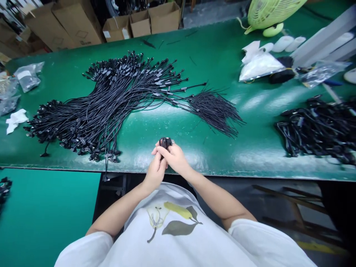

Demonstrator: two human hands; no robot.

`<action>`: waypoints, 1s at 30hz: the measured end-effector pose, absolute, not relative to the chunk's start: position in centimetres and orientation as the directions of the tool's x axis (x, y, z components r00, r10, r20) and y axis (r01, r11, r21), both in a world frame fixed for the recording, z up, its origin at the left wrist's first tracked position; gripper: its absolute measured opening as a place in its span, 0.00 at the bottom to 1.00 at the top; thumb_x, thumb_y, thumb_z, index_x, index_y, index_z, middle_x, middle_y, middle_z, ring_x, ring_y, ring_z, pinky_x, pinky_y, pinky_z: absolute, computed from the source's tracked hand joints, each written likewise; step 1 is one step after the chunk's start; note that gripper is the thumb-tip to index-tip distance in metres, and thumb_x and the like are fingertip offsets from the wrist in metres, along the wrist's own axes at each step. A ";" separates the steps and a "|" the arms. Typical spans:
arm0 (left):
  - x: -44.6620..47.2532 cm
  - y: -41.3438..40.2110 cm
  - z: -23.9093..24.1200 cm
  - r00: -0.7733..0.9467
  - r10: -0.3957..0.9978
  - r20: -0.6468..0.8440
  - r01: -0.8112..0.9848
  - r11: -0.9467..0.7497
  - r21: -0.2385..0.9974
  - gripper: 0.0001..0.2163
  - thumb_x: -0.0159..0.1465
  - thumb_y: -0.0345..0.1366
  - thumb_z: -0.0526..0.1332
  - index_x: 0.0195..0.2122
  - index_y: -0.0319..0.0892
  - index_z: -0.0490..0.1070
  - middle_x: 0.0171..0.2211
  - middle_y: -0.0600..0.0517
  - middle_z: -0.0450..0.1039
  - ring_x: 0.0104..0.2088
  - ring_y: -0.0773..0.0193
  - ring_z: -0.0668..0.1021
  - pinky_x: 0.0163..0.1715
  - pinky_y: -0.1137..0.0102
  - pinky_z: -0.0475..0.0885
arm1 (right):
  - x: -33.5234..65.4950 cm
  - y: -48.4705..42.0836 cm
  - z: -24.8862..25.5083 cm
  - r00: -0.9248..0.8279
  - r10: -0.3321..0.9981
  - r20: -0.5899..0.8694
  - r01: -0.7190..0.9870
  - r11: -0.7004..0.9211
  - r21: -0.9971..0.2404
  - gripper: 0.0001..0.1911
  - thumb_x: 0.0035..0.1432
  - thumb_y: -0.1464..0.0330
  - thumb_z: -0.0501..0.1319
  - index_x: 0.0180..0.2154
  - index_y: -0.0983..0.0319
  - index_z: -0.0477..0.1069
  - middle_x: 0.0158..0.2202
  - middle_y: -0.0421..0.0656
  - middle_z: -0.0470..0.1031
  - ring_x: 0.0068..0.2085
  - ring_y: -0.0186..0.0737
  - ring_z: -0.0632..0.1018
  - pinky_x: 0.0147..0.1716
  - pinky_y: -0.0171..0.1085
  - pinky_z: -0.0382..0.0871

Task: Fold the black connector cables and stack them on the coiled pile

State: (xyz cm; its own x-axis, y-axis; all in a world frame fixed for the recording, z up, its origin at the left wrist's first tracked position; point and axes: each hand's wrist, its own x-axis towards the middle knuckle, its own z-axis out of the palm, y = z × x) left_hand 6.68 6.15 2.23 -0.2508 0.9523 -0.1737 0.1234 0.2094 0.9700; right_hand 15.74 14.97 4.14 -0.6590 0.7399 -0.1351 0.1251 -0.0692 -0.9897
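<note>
A small bundled black cable (166, 142) with a connector at its end is held close to the table's front edge, between my two hands. My left hand (156, 171) is closed around its lower part from below. My right hand (175, 158) is closed on it from the right, thumb lying across the front. The fingers overlap, so much of the cable is hidden. Beyond them to the left spreads a large pile of long black cables (111, 92), connectors at both ends. A bunch of thin black strips, like cable ties (215, 109), lies just right of that pile.
Bundled black cables (314, 128) are heaped at the right. A green fan (274, 13), a white plastic bag (258, 66) and a grey post (325, 40) stand behind them. Clear bags (27, 77) lie far left. Cardboard boxes (164, 17) sit past the green table's (150, 128) far edge.
</note>
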 end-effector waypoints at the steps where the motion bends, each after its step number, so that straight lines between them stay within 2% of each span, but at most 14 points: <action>1: 6.9 6.3 2.1 -0.240 0.957 -0.162 0.174 0.207 0.963 0.21 0.69 0.43 0.50 0.59 0.38 0.60 0.35 0.49 0.73 0.29 0.66 0.72 0.30 0.70 0.68 | 15.5 14.9 3.9 -0.654 0.739 -0.162 0.126 -0.105 -0.986 0.21 0.62 0.54 0.52 0.34 0.63 0.74 0.33 0.44 0.76 0.24 0.32 0.71 0.22 0.33 0.66; 3: 6.9 6.6 2.1 -0.170 0.974 -0.151 0.238 0.190 0.952 0.22 0.69 0.42 0.49 0.61 0.38 0.58 0.42 0.44 0.73 0.35 0.62 0.76 0.37 0.67 0.71 | 15.4 15.2 3.3 -0.638 0.750 -0.174 0.109 -0.136 -0.985 0.24 0.63 0.52 0.51 0.30 0.63 0.72 0.27 0.43 0.73 0.23 0.32 0.71 0.20 0.31 0.64; 6: 5.6 6.8 2.6 -0.006 0.988 -0.154 0.311 0.148 0.939 0.21 0.68 0.43 0.52 0.59 0.39 0.62 0.53 0.40 0.71 0.51 0.55 0.74 0.53 0.61 0.68 | 17.3 17.2 2.2 -0.563 0.810 -0.167 -0.021 -0.217 -0.976 0.22 0.59 0.50 0.56 0.28 0.63 0.68 0.20 0.38 0.65 0.22 0.30 0.67 0.24 0.31 0.66; 9: 2.9 5.7 3.2 -0.022 0.979 -0.203 0.442 0.192 0.877 0.18 0.67 0.44 0.51 0.52 0.42 0.70 0.54 0.43 0.72 0.55 0.55 0.73 0.58 0.59 0.64 | 22.3 20.7 1.1 -0.351 0.916 -0.195 -0.071 -0.234 -0.970 0.21 0.57 0.49 0.57 0.31 0.61 0.64 0.18 0.31 0.54 0.18 0.27 0.58 0.21 0.32 0.62; 10: 1.8 5.1 3.2 -0.083 0.975 -0.206 0.474 0.221 0.852 0.18 0.67 0.45 0.51 0.51 0.42 0.71 0.53 0.44 0.73 0.54 0.55 0.74 0.59 0.58 0.64 | 24.7 22.1 0.9 -0.256 0.947 -0.193 -0.002 -0.201 -0.980 0.21 0.58 0.49 0.56 0.32 0.61 0.64 0.18 0.31 0.53 0.18 0.28 0.57 0.20 0.32 0.60; 12: -0.6 4.0 2.6 -0.230 0.952 -0.202 0.484 0.292 0.825 0.20 0.65 0.48 0.52 0.51 0.42 0.71 0.51 0.44 0.75 0.52 0.53 0.75 0.58 0.55 0.64 | 30.6 25.1 1.1 -0.040 0.994 -0.104 0.290 -0.088 -0.953 0.18 0.60 0.52 0.57 0.34 0.62 0.65 0.20 0.34 0.59 0.20 0.29 0.61 0.23 0.33 0.61; 15: -3.4 3.5 0.6 -0.332 0.911 -0.244 0.449 0.380 0.809 0.22 0.64 0.51 0.54 0.52 0.45 0.70 0.50 0.47 0.76 0.51 0.52 0.76 0.58 0.54 0.66 | 40.2 29.3 3.0 0.223 0.955 0.196 0.791 -0.060 -0.609 0.20 0.58 0.59 0.61 0.45 0.67 0.66 0.35 0.46 0.72 0.35 0.36 0.73 0.38 0.36 0.65; 16: -3.7 3.5 0.0 -0.332 0.907 -0.258 0.436 0.390 0.811 0.22 0.63 0.52 0.54 0.52 0.45 0.70 0.49 0.47 0.76 0.51 0.51 0.77 0.58 0.54 0.66 | 43.0 30.5 3.8 0.268 0.923 0.277 0.866 -0.105 -0.488 0.24 0.59 0.60 0.60 0.50 0.70 0.64 0.43 0.53 0.72 0.42 0.39 0.73 0.44 0.38 0.63; 18: -3.3 3.6 -0.6 -0.310 0.909 -0.278 0.428 0.395 0.813 0.22 0.63 0.52 0.54 0.52 0.45 0.70 0.48 0.47 0.77 0.51 0.51 0.77 0.57 0.53 0.66 | 47.3 32.2 5.5 0.332 0.881 0.338 0.904 -0.195 -0.380 0.29 0.61 0.62 0.57 0.57 0.76 0.59 0.53 0.64 0.65 0.52 0.45 0.70 0.51 0.42 0.58; 21: -1.2 3.6 0.0 -0.231 0.936 -0.266 0.464 0.347 0.815 0.21 0.64 0.51 0.54 0.50 0.44 0.71 0.48 0.46 0.77 0.52 0.52 0.77 0.56 0.55 0.68 | 49.7 33.2 6.6 0.360 0.892 0.273 0.891 -0.243 -0.383 0.26 0.63 0.64 0.56 0.56 0.77 0.62 0.55 0.70 0.63 0.55 0.52 0.69 0.52 0.51 0.56; 24: -0.2 3.9 1.3 -0.169 0.965 -0.200 0.534 0.260 0.804 0.18 0.66 0.47 0.52 0.49 0.44 0.72 0.48 0.46 0.77 0.51 0.56 0.76 0.55 0.59 0.68 | 49.5 32.9 5.7 0.307 0.919 0.246 0.893 -0.189 -0.408 0.23 0.63 0.57 0.56 0.48 0.70 0.72 0.53 0.69 0.67 0.55 0.61 0.69 0.50 0.63 0.53; 25: -0.5 4.0 1.8 -0.188 0.967 -0.174 0.559 0.251 0.790 0.18 0.67 0.45 0.51 0.49 0.44 0.72 0.48 0.46 0.76 0.51 0.56 0.77 0.55 0.60 0.68 | 49.4 32.9 5.0 0.291 0.916 0.278 0.897 -0.160 -0.412 0.25 0.62 0.51 0.55 0.46 0.66 0.73 0.52 0.69 0.68 0.57 0.65 0.68 0.50 0.67 0.49; 27: -1.9 4.1 2.5 -0.276 0.956 -0.101 0.618 0.257 0.743 0.17 0.68 0.44 0.50 0.50 0.43 0.71 0.49 0.45 0.75 0.50 0.58 0.76 0.54 0.62 0.68 | 49.1 33.5 3.3 0.289 0.778 0.559 0.919 -0.061 -0.390 0.38 0.56 0.38 0.49 0.46 0.62 0.75 0.54 0.70 0.67 0.58 0.68 0.66 0.48 0.69 0.48; 30: -5.7 4.5 3.5 -0.405 0.912 0.063 0.742 0.288 0.606 0.18 0.68 0.42 0.50 0.52 0.40 0.69 0.49 0.44 0.74 0.50 0.57 0.76 0.54 0.62 0.67 | 47.2 34.8 1.2 0.096 0.726 0.681 0.906 0.220 -0.362 0.44 0.56 0.37 0.44 0.54 0.63 0.72 0.52 0.70 0.68 0.57 0.63 0.68 0.47 0.62 0.57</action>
State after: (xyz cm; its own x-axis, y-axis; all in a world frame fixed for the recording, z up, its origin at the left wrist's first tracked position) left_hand -5.65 4.54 3.48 -0.4052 0.9121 0.0632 0.7420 0.2876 0.6056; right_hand 47.18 34.80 1.16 0.0955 0.7258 0.6813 0.9058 0.2205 -0.3619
